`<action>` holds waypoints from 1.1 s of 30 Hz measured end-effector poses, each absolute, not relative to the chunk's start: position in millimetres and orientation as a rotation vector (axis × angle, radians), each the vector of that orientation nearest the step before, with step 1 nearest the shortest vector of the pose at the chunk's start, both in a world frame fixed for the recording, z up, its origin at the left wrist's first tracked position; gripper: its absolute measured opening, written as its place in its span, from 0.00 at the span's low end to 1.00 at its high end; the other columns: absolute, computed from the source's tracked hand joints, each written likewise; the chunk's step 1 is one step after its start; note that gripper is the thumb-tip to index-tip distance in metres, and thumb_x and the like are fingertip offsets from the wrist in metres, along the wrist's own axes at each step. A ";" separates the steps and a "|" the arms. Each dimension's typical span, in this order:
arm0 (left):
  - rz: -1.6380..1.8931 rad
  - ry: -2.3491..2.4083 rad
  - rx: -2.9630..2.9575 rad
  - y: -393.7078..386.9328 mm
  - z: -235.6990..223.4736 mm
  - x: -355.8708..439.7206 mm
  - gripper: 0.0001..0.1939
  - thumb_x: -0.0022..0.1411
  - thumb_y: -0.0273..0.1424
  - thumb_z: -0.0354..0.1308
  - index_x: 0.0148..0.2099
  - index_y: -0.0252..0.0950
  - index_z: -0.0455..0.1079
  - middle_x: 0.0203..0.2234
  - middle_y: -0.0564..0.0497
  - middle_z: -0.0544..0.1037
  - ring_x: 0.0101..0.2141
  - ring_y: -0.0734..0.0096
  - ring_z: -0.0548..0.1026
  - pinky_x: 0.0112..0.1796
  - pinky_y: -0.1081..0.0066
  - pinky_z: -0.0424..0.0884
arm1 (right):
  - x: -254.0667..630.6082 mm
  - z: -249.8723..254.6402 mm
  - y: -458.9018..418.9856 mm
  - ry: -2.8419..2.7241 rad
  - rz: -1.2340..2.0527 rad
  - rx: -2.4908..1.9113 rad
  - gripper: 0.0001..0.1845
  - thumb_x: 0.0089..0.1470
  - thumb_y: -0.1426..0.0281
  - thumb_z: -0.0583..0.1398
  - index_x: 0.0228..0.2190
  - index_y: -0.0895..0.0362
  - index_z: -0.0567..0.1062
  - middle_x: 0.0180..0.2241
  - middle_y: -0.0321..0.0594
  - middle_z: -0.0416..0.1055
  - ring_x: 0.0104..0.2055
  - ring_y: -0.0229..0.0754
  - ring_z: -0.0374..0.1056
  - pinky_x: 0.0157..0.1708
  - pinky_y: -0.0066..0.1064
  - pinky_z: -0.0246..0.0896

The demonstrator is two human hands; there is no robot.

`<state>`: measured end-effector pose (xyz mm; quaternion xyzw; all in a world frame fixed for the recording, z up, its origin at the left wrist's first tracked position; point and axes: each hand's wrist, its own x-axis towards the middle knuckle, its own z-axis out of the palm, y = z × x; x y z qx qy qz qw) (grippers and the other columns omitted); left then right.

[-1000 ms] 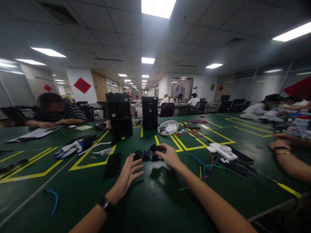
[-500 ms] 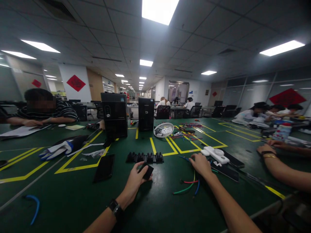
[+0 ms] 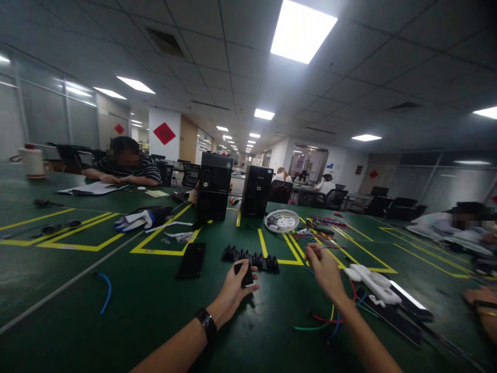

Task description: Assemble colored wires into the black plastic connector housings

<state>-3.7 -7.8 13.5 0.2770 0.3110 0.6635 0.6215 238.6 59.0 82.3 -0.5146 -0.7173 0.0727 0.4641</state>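
Observation:
My left hand (image 3: 236,285), with a dark watch on its wrist, grips a small flat black piece (image 3: 244,274) between thumb and fingers. Just beyond it lies a row of black plastic connector-like parts (image 3: 251,259). My right hand (image 3: 324,269) is raised a little, its thumb and fingertips pinched together; what they hold, if anything, is too small to make out. Coloured wires (image 3: 318,326) in red, green, blue and yellow lie partly behind my right forearm. A black phone-like slab (image 3: 192,260) rests left of the connector row.
Two black computer-like towers (image 3: 215,186) stand at the back beside a white round basket (image 3: 281,221) and loose wires (image 3: 322,230). Gloves (image 3: 135,220) lie left. White power-strip-like parts (image 3: 375,284) and phones lie right. A person (image 3: 126,160) sits across; another's hand (image 3: 481,298) is at right.
The view has turned left, so things appear further right. My right hand has lifted from the wires, fingers now pinched. My left hand still holds the black piece.

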 end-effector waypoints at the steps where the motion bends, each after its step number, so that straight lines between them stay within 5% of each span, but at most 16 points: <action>1: 1.542 0.694 0.601 -6.2 13.7 -4.3 0.20 0.56 0.42 0.59 0.45 0.37 0.62 0.37 0.44 0.75 0.33 0.67 0.75 0.36 0.62 0.73 | 214.1 81.7 52.2 -1.851 0.243 -1.149 0.18 0.59 0.59 0.50 0.39 0.58 0.72 0.24 0.40 0.73 0.25 0.42 0.68 0.26 0.29 0.60; 7: 1.630 0.681 0.491 -2.6 12.5 -11.5 0.19 0.61 0.43 0.53 0.48 0.36 0.61 0.35 0.43 0.76 0.29 0.67 0.76 0.33 0.65 0.72 | 130.3 49.6 26.5 -1.972 0.336 -0.882 0.15 0.59 0.65 0.52 0.40 0.57 0.75 0.31 0.40 0.75 0.31 0.41 0.71 0.32 0.29 0.63; 33: 1.679 0.782 0.632 -7.0 8.0 -7.6 0.20 0.55 0.45 0.57 0.47 0.40 0.66 0.39 0.47 0.73 0.33 0.70 0.73 0.31 0.70 0.70 | 140.4 30.0 8.7 -2.102 0.397 -0.786 0.17 0.57 0.73 0.53 0.45 0.53 0.75 0.40 0.43 0.76 0.41 0.44 0.72 0.44 0.36 0.66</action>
